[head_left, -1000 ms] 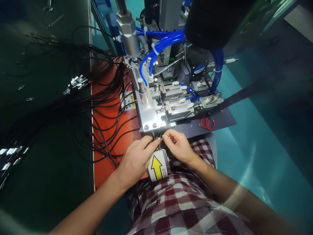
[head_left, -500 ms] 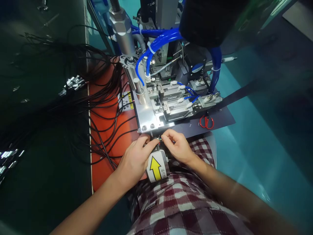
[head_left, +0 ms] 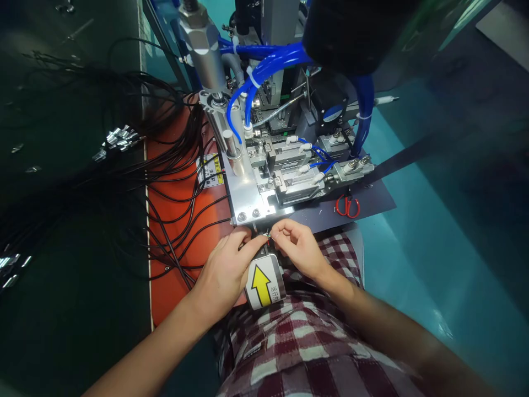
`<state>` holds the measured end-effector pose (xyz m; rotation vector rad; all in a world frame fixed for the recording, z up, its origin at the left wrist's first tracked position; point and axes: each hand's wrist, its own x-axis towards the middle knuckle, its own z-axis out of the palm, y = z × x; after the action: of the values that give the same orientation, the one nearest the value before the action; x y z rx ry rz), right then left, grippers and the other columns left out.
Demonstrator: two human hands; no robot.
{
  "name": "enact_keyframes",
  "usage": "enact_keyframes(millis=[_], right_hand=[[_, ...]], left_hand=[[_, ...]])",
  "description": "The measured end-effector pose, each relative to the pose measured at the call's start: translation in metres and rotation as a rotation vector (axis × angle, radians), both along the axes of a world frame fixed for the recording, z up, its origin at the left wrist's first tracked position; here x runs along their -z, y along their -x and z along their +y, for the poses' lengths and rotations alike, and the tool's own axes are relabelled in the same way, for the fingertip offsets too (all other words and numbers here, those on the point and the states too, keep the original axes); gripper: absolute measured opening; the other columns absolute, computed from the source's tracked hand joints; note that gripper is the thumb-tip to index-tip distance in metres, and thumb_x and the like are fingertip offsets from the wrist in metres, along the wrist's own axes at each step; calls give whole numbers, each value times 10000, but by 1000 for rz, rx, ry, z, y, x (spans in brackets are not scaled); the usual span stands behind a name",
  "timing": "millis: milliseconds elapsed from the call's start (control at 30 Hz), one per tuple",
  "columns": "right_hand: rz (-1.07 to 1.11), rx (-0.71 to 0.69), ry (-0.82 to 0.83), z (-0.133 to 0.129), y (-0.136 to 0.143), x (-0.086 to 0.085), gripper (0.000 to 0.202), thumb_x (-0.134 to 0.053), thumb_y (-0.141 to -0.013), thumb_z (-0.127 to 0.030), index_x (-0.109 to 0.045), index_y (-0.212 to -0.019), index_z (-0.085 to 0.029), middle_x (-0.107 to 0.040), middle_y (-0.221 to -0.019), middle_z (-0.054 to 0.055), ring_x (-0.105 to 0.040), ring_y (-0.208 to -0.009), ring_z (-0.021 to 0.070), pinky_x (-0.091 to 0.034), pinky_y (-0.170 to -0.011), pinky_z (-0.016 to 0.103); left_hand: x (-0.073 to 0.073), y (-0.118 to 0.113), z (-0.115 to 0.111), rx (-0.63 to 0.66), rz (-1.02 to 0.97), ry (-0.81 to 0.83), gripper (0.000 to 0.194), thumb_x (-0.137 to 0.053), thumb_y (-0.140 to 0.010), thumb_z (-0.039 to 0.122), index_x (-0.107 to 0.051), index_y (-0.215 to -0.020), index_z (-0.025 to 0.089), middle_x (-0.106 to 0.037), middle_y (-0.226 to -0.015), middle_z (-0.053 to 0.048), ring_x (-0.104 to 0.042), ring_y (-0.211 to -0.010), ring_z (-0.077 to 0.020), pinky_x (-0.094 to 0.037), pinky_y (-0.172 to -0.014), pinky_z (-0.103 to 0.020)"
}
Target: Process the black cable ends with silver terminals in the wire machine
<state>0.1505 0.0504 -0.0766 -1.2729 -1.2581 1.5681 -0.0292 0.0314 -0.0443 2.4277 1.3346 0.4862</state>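
At the front of a metal machine point(head_left: 243, 190), my two hands meet just below its plate edge. My left hand point(head_left: 229, 264) is closed, its thumb stretched toward a small bunch of thin wires point(head_left: 268, 236) showing white, green and red. From the other side my right hand point(head_left: 300, 245) pinches at the same wires with thumb and forefinger. What lies under the left fingers is hidden. Right below the hands sits a rounded motor cover point(head_left: 266, 281) with a yellow arrow on a white label.
Many black cables point(head_left: 173, 160) with shiny metal ends point(head_left: 118, 140) spread over an orange mat point(head_left: 165, 295) and dark table at left. Red-handled scissors point(head_left: 347, 207) lie on the machine's dark base plate point(head_left: 376, 201). Blue air hoses point(head_left: 281, 60) arch above.
The view has shifted slightly, so everything sits a little further left. Both hands stay together at the wires, the right fingertips having moved only slightly; the light wire ends show more between them.
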Motion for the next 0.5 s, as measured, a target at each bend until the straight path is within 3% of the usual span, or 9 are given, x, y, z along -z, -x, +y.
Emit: enact_keyframes(millis=[133, 333, 500], right_hand=[[-62, -7, -41, 1, 0, 0, 130, -539, -844, -268, -533, -747, -182, -467, -586, -41, -423, -498, 94, -350, -468, 221], [-329, -82, -306, 3, -4, -5, 82, -501, -846, -193, -527, -769, -186, -516, -635, -19, -485, -562, 110, -395, -537, 231], [-446, -110, -415, 2, -6, -6, 84, -483, -873, -205, -525, -804, -185, -557, -693, 7, -528, -621, 130, -413, -595, 252]], left_hand=[[0, 0, 0, -4, -16, -1, 347, -398, -901, 108, -606, -1177, 146, -552, -959, -91, -572, -862, -199, -535, -732, -311], [0, -1, 1, -17, -57, 20, 329, -410, -903, 108, -619, -1157, 124, -554, -961, -98, -575, -867, -203, -532, -737, -319], [1, 1, 0, -19, -81, 34, 326, -421, -896, 93, -624, -1149, 127, -559, -973, -96, -575, -884, -199, -528, -754, -313]])
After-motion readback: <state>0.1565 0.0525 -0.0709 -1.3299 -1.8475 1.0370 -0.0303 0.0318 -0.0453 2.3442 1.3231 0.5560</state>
